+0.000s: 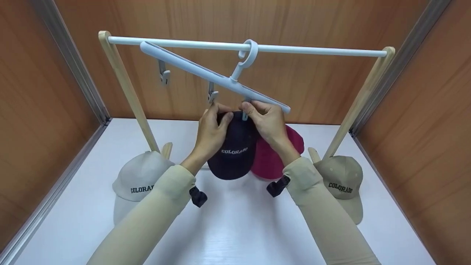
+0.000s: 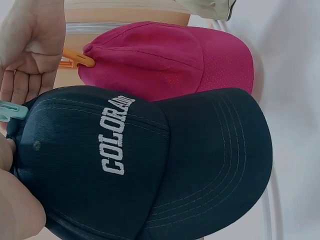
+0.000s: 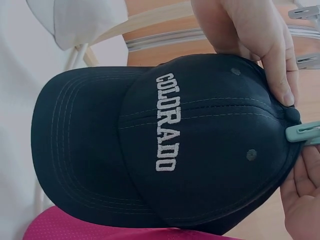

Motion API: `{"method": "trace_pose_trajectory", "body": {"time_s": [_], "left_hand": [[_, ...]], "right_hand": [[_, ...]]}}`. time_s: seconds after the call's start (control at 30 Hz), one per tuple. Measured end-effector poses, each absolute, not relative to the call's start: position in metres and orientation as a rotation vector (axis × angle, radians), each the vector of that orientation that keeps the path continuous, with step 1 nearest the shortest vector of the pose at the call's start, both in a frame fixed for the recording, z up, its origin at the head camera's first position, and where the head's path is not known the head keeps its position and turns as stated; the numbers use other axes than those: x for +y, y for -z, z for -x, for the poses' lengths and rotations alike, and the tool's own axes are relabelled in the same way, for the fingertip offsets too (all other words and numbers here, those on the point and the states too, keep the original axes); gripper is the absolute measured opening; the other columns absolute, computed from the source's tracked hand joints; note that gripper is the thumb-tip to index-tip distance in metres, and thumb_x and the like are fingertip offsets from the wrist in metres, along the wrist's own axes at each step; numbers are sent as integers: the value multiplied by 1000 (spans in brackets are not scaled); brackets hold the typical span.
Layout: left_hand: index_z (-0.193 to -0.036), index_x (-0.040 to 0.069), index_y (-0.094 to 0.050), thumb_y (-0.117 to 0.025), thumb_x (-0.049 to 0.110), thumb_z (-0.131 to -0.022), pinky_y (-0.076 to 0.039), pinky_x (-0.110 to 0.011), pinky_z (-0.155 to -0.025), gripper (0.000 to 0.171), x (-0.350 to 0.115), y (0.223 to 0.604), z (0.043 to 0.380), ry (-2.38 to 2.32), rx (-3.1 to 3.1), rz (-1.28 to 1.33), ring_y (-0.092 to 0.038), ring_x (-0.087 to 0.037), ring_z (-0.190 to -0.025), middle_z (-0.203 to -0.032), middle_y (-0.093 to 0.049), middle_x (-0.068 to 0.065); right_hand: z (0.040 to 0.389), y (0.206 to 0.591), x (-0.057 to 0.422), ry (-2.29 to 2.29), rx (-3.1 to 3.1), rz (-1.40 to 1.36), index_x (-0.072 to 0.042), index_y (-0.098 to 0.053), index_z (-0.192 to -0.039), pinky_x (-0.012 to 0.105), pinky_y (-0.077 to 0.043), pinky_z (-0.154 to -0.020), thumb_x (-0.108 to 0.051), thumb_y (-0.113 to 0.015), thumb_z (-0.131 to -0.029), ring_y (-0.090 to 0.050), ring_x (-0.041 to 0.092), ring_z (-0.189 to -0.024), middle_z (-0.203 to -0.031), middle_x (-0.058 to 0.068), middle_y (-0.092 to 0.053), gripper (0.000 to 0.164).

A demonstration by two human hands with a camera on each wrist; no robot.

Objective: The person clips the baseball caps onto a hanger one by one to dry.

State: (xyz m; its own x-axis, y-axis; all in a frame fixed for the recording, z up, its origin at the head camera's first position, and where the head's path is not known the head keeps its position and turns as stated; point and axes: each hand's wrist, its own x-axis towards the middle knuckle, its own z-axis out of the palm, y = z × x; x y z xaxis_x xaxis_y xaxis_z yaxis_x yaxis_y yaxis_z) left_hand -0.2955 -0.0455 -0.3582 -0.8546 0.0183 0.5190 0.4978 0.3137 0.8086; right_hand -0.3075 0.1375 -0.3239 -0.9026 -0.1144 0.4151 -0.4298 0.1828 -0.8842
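Observation:
A dark navy cap (image 1: 232,151) with white COLORADO lettering hangs brim-down below the low end of a tilted white hanger (image 1: 206,73). My left hand (image 1: 212,129) grips the cap near the top of its crown, thumb on the front. At the hanger, my right hand (image 1: 268,119) pinches a teal clip (image 1: 245,116), whose tip sits over the crown's top edge. In the right wrist view, the teal clip (image 3: 302,132) overlaps the crown beside the left fingers. Behind the navy cap hangs a crimson cap (image 2: 145,60), with an orange clip (image 2: 79,57) at its top.
The hanger's hook (image 1: 252,53) loops over a white rod (image 1: 316,49) on wooden legs. Two grey clips, one at the far left (image 1: 164,73) and one nearer the middle (image 1: 212,92), hang unused. A light grey cap (image 1: 138,176) sits left, an olive cap (image 1: 342,176) right.

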Motion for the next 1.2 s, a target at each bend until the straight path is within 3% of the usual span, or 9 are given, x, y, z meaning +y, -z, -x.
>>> {"method": "trace_pose_trajectory", "body": {"time_s": [0.4,0.63,0.87,0.93,1.07,1.2], "left_hand": [[-122,8,-65,-63,21,-108,-40,-40,-99,19,-49,358,297,1476,-2176,496,-52,-20,-108,-116,-73,-2],[-123,11,-67,-66,21,-107,-31,-44,-108,18,-55,360,298,1436,-2190,504,-50,-18,-115,-118,-76,2],[-127,12,-66,-65,21,-107,-27,-47,-112,21,-59,365,297,1441,-2232,483,-46,-19,-120,-125,-75,3],[-127,12,-65,-65,21,-107,-26,-47,-112,21,-60,366,297,1443,-2237,483,-46,-20,-120,-127,-74,3],[-128,12,-66,-66,21,-107,-25,-47,-113,22,-60,367,297,1451,-2244,497,-45,-19,-122,-129,-74,3],[-130,13,-66,-66,21,-107,-26,-46,-114,24,-61,368,296,1467,-2252,494,-44,-19,-124,-131,-71,2]], "right_hand": [[308,324,142,-1732,-2176,-603,-8,-82,-114,34,-54,-99,-29,-76,-101,-71,17,-109,-109,15,-79,25],[310,326,144,-1677,-2171,-574,-10,-82,-119,34,-55,-100,-31,-77,-100,-72,15,-113,-111,7,-81,29],[308,329,148,-1676,-2186,-546,-12,-78,-129,33,-55,-104,-33,-74,-101,-70,13,-119,-123,0,-78,35],[307,330,149,-1659,-2195,-541,-13,-77,-130,31,-55,-103,-34,-74,-101,-70,13,-117,-123,-1,-78,36],[306,333,153,-1598,-2213,-531,-16,-79,-126,25,-56,-89,-36,-75,-100,-67,12,-100,-109,-2,-76,33],[304,338,158,-1564,-2204,-555,-13,-75,-133,28,-58,-94,-32,-76,-100,-71,13,-102,-113,0,-77,38]]}}
